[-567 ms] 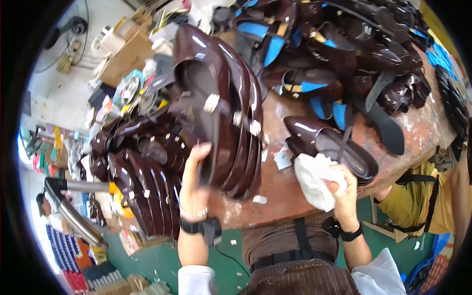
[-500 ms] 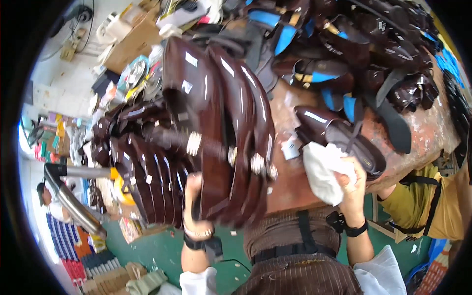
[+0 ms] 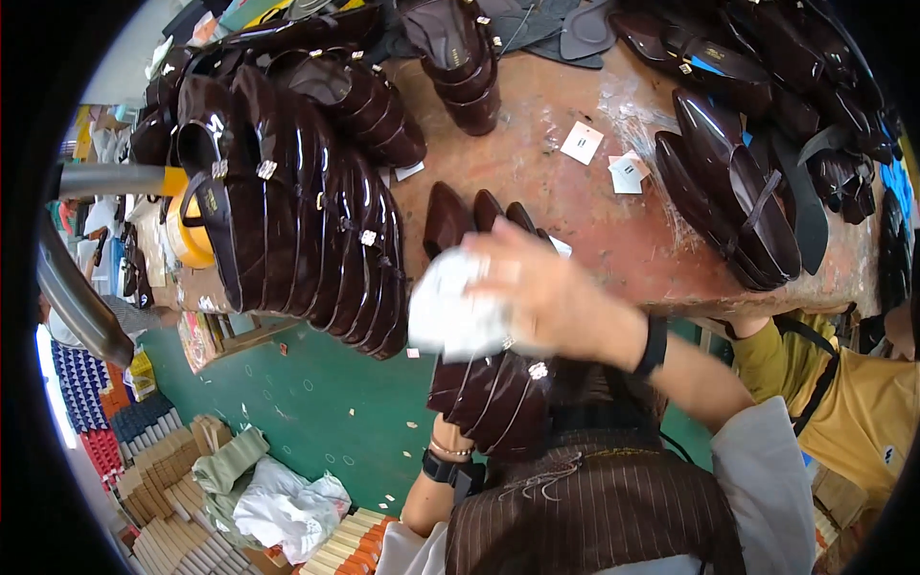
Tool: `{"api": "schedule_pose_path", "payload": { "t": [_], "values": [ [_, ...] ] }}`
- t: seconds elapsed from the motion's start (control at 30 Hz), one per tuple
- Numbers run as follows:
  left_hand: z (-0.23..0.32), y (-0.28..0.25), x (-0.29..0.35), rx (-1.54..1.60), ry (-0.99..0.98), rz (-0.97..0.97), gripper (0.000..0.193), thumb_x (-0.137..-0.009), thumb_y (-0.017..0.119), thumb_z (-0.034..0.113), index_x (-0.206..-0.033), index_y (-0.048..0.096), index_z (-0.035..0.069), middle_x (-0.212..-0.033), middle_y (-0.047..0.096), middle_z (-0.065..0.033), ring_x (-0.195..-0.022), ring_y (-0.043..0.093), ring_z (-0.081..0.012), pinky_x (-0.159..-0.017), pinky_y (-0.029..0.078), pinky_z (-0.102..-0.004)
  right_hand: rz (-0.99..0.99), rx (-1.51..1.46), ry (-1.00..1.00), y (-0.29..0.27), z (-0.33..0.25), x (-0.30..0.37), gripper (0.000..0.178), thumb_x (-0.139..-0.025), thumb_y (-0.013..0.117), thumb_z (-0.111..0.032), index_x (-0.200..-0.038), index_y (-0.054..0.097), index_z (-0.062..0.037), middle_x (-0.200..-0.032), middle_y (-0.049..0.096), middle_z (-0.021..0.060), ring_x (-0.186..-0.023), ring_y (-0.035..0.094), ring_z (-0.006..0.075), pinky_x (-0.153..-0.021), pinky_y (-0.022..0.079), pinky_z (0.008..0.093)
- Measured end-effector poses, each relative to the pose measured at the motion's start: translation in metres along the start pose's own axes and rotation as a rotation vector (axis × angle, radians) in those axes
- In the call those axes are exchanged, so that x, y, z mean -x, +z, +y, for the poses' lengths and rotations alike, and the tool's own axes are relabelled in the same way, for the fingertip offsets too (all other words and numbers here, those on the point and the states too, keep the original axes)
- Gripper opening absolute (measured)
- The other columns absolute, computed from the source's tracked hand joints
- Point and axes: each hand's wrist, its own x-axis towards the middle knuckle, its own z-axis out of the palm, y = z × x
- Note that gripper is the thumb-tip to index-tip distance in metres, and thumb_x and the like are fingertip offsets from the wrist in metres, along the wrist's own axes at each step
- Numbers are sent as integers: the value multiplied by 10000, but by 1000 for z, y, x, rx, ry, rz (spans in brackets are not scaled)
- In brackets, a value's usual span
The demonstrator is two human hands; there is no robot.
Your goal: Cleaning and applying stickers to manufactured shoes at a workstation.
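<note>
A nested stack of dark brown patent shoes with strappy, glossy uppers is in front of my body at the table's near edge. My left hand is beneath its lower end; only the wrist side shows, the fingers being hidden by the shoes. My right hand, somewhat blurred, is closed on a crumpled white cloth lying against the upper side of the stack. The cloth and hand cover the middle of these shoes, while several pointed toes stick out beyond.
Another long row of nested brown shoes lies at left on the worn red table. White paper tags lie mid-table. More shoes crowd the right side. A metal pipe juts in at left; a person in yellow is at right.
The view has swung. The shoe stack in my left hand has come down toward my body, beside the row at left. My right hand has brought the cloth leftward onto the stack.
</note>
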Motion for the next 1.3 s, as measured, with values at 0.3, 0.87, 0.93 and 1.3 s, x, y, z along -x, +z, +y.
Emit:
{"api": "schedule_pose_path", "payload": {
  "t": [0.3, 0.87, 0.93, 1.3],
  "values": [
    [-12, -2, 31, 357, -100, 12, 416, -986, 489, 309, -1328, 507, 73, -1268, 561, -118, -1183, 530, -241, -1008, 443, -390, -194, -39, 158, -6, 21, -46, 317, -731, 611, 19, -1038, 685, -20, -1060, 664, 204, -979, 648, 380, -882, 527, 425],
    [3, 17, 0, 959, -348, -46, 389, -985, 482, 280, -1290, 544, 46, -1249, 582, -113, -1145, 557, -233, -987, 458, -384, -255, 25, 265, -12, 25, -55, 333, -793, 609, -83, -1118, 667, -40, -1033, 647, 220, -877, 642, 422, -780, 543, 443],
    [7, 25, -12, 1039, -349, -83, 386, -985, 481, 276, -1285, 548, 43, -1247, 584, -112, -1140, 560, -232, -985, 459, -383, -355, 276, 148, -28, -21, -10, 347, -808, 605, -52, -1144, 674, -109, -1175, 630, 154, -1030, 642, 333, -873, 539, 418],
    [9, 17, -1, 1345, -499, -215, 372, -985, 476, 257, -1260, 571, 26, -1235, 598, -109, -1115, 577, -228, -972, 469, -379, 90, 123, 364, -3, 59, -28, 374, -760, 577, 22, -1130, 627, 5, -1086, 619, 271, -931, 620, 449, -812, 517, 445]
  ]
}}
